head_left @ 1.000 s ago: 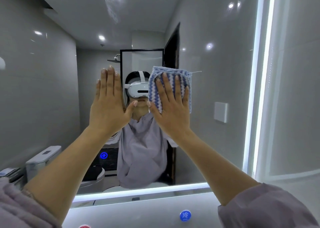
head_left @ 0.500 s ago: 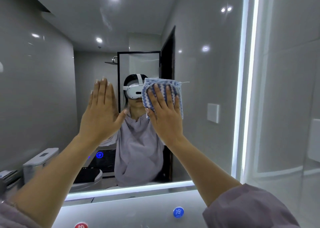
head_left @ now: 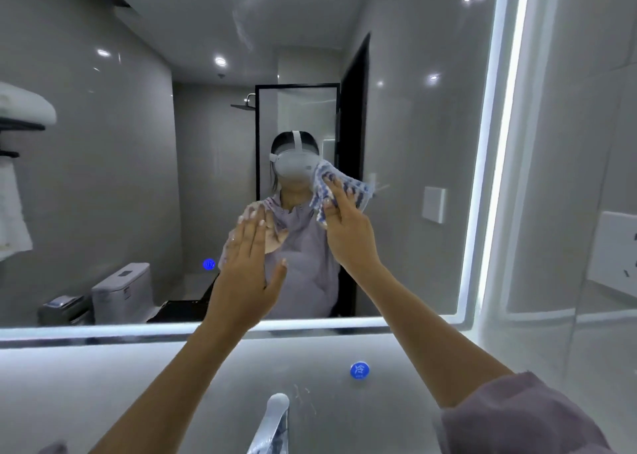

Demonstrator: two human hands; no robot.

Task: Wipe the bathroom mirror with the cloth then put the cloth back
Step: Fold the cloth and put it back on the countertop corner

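The bathroom mirror fills most of the head view, edged by a lit strip along its bottom and right side. My right hand presses a blue and white striped cloth against the glass near the mirror's middle, fingers spread over it. My left hand is raised beside it, lower and to the left, flat with fingers together, close to the glass and holding nothing. Whether the left palm touches the mirror I cannot tell.
Below the mirror a chrome faucet rises at the bottom centre, with a blue round button on the wall to its right. A white wall socket sits right of the mirror. The reflection shows a toilet and towels.
Both hands have slid down the mirror; the cloth has moved lower and turned at an angle. The view has tilted down, bringing the faucet into sight.
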